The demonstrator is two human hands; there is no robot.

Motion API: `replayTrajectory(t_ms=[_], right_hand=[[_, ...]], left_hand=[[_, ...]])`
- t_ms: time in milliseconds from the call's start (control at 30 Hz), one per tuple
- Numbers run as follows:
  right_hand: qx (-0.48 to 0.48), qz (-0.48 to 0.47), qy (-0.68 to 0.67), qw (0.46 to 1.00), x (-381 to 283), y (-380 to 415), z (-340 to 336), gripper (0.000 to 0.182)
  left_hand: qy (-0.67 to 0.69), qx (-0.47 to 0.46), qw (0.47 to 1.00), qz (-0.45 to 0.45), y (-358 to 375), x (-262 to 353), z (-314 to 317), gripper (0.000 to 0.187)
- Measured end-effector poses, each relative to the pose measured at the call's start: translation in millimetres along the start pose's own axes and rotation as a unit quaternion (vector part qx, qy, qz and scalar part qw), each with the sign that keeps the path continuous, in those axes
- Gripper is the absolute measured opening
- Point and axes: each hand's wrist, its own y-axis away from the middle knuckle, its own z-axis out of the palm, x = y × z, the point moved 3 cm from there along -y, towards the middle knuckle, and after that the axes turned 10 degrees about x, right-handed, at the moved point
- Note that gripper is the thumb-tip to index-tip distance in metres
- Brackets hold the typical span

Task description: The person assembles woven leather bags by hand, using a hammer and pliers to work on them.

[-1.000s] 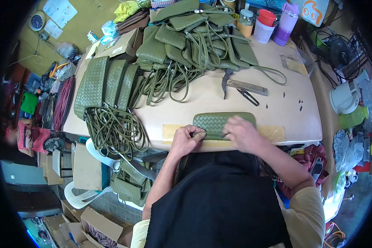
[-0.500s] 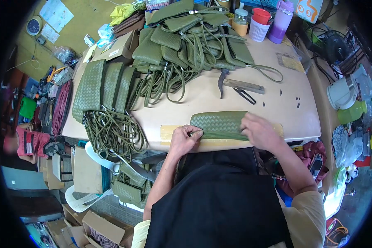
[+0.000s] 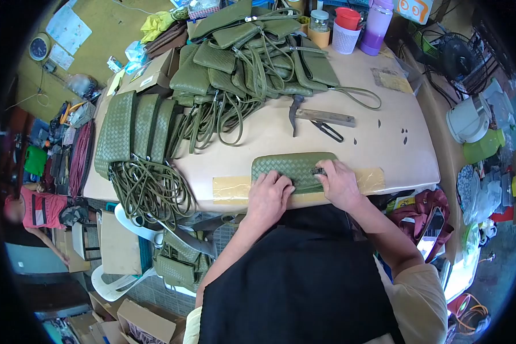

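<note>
Woven green pouch [image 3: 286,167] lies flat at the near edge of the worktop [image 3: 384,155], partly over a tan strip of tape [image 3: 229,188]. Left hand [image 3: 269,195] rests palm down on the pouch's near left part, fingers together and pressing, not clamped round it. Right hand [image 3: 338,183] sits at the pouch's right end, fingers pinched on a small dark fitting [image 3: 317,171], probably a zip pull; too small to confirm.

Handling, as judged: the pouch looks soft and pliable, light, with a woven face offering fair grip; it would fold or sag if lifted by one corner. Best held flat by the body with one hand and by the end or fitting with the other. Not fragile, though the surface may scuff.

Nearby: a pile of pouches [image 3: 246,51] with straps further back, a hammer [image 3: 318,116] well apart from the hands, loose cords [image 3: 149,186] to the left.

Writing: none legible on the pouch; a box label [image 3: 146,67] is too blurred to read
</note>
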Motion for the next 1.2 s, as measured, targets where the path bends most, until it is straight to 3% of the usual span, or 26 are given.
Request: replayTrajectory(t_ms=[133,200,300,433,500,633,700,767,833,900,933,1000,1033,1100,1133,1167,1200], right_hand=[[-0.055,0.106,-0.139,0.983,-10,-19,-20,0.022],[-0.047,-0.022,-0.169,0.984,-27,-26,-21,0.016],[-0.121,-0.048,-0.133,0.983,-28,-22,-8,0.015],[-0.167,-0.024,-0.119,0.978,3,-14,-41,0.016],[-0.129,-0.042,-0.004,0.991,28,-10,-64,0.017],[-0.114,0.029,-0.044,0.992,-3,-19,-81,0.017],[-0.160,-0.037,-0.075,0.984,-21,-10,-51,0.018],[-0.126,-0.040,-0.110,0.985,8,-5,-43,0.018],[-0.012,-0.090,0.038,0.995,36,-15,-61,0.016],[0.055,0.125,-0.030,0.990,68,-20,-83,0.012],[0.057,0.119,-0.029,0.991,67,-25,-87,0.012],[0.146,0.209,-0.217,0.942,60,-25,-105,0.014],[0.148,0.206,-0.217,0.943,48,-28,-112,0.014],[0.128,0.218,-0.209,0.945,22,-29,-114,0.017],[0.128,0.219,-0.210,0.944,20,-29,-109,0.017],[0.136,0.182,-0.239,0.944,17,-29,-104,0.019],[0.144,0.144,-0.267,0.942,13,-30,-100,0.020]], left_hand=[[0.001,-0.061,0.996,-0.068,-9,-11,11,0.012],[-0.001,-0.079,0.994,-0.079,-13,-13,12,0.015],[-0.008,-0.086,0.993,-0.085,-13,-15,14,0.017],[0.016,-0.100,0.991,-0.091,-13,-15,11,0.017],[0.018,-0.092,0.992,-0.088,-13,-16,12,0.016],[0.010,-0.099,0.991,-0.085,-11,-15,15,0.016],[0.006,-0.092,0.993,-0.079,-12,-15,12,0.015],[0.014,-0.091,0.994,-0.052,-9,-14,7,0.013],[0.024,-0.081,0.996,-0.032,-6,-16,2,0.012],[0.111,-0.083,0.990,0.043,-3,-20,-4,0.011],[0.109,-0.076,0.990,0.045,-4,-24,-2,0.011],[0.113,-0.003,0.987,0.110,-3,-24,-2,0.011],[0.112,0.000,0.987,0.112,-4,-22,-4,0.011],[0.178,0.231,0.956,-0.022,-6,-22,-26,0.005],[0.205,0.284,0.929,-0.123,-4,-19,-36,0.004],[0.293,0.368,0.860,-0.198,0,-27,-30,0.008],[0.444,0.387,0.772,-0.238,-2,-20,-28,0.011]])
